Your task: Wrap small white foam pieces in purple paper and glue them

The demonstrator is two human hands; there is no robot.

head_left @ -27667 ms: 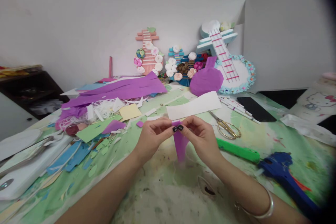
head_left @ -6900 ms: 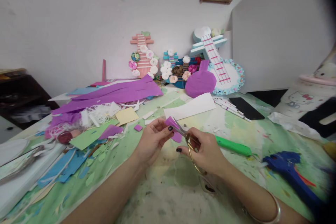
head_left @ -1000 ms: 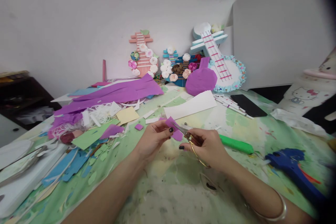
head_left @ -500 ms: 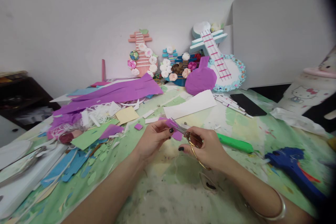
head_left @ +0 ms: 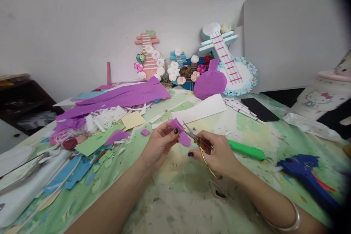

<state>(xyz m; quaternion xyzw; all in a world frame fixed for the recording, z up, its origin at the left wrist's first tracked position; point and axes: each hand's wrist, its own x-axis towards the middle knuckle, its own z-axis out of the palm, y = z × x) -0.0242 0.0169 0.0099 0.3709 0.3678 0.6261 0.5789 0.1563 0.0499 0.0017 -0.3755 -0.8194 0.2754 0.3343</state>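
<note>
Between thumb and fingers, my left hand (head_left: 160, 142) pinches a small purple paper piece (head_left: 177, 125). My right hand (head_left: 216, 153) grips gold-handled scissors (head_left: 193, 136), whose blades are parted and point at the paper's right edge. Another purple scrap (head_left: 184, 139) shows just below the blades. A small purple square (head_left: 145, 132) lies on the table left of my left hand. Behind both hands is a curved white sheet (head_left: 200, 110).
A green tool (head_left: 246, 150) and a blue glue gun (head_left: 298, 168) lie at the right, near a black phone (head_left: 259, 109). Purple paper sheets (head_left: 123, 97) and scraps cover the left. Guitar-shaped crafts (head_left: 149, 58) and a purple shape (head_left: 210, 83) stand against the wall.
The scissor blades have opened and drawn slightly away from the purple piece. My left hand has shifted a little left and tilted the piece upward.
</note>
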